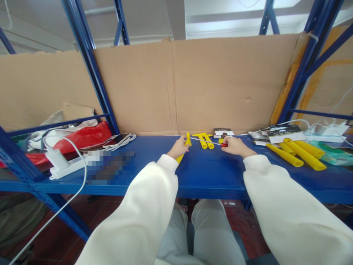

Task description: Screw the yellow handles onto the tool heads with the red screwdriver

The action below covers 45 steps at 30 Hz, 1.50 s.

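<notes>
My left hand is closed around a yellow T-shaped plastic piece, whose tubular end sticks out below the fingers. My right hand grips a screwdriver by its red handle. The long thin metal shaft runs left, its tip at or close to the yellow piece's head; whether it touches cannot be made out. Behind the shaft, two more yellow T-shaped pieces lie side by side on the blue shelf. A small yellow bit shows beside my right fingers, its kind unclear.
Several yellow tubes lie at right, near black-and-white boxes and a teal packet. A small box sits against the cardboard wall. At left are a white power strip, a cable and a red bag.
</notes>
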Tool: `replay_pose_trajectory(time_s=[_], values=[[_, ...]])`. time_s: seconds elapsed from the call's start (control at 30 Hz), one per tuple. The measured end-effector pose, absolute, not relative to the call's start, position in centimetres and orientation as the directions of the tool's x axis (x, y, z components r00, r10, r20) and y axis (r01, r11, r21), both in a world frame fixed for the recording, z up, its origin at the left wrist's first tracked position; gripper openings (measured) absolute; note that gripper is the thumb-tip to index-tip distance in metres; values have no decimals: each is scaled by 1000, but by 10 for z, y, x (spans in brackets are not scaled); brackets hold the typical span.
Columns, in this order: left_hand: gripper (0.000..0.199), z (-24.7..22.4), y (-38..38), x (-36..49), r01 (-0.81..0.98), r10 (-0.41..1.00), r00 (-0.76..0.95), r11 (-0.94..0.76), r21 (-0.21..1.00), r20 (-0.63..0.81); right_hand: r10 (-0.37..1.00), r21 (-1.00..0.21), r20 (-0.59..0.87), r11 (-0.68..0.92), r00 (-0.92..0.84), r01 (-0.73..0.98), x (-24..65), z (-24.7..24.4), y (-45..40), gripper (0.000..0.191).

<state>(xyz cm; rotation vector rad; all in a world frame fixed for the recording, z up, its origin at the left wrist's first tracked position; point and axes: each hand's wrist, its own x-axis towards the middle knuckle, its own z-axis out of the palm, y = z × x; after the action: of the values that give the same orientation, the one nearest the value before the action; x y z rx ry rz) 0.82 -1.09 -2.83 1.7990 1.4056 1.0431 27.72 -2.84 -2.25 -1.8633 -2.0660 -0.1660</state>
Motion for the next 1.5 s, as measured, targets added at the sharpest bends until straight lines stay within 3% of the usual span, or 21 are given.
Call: replay_pose_trajectory(time_s=[1.23, 1.5], values=[[42, -32, -6, 5, 450, 962, 155, -272, 850, 226, 929, -147, 364, 128, -66, 981, 279, -27, -25, 11], [38, -28, -12, 8, 510, 966, 130, -260, 820, 225, 941, -169, 325, 157, -95, 973, 279, -30, -24, 9]])
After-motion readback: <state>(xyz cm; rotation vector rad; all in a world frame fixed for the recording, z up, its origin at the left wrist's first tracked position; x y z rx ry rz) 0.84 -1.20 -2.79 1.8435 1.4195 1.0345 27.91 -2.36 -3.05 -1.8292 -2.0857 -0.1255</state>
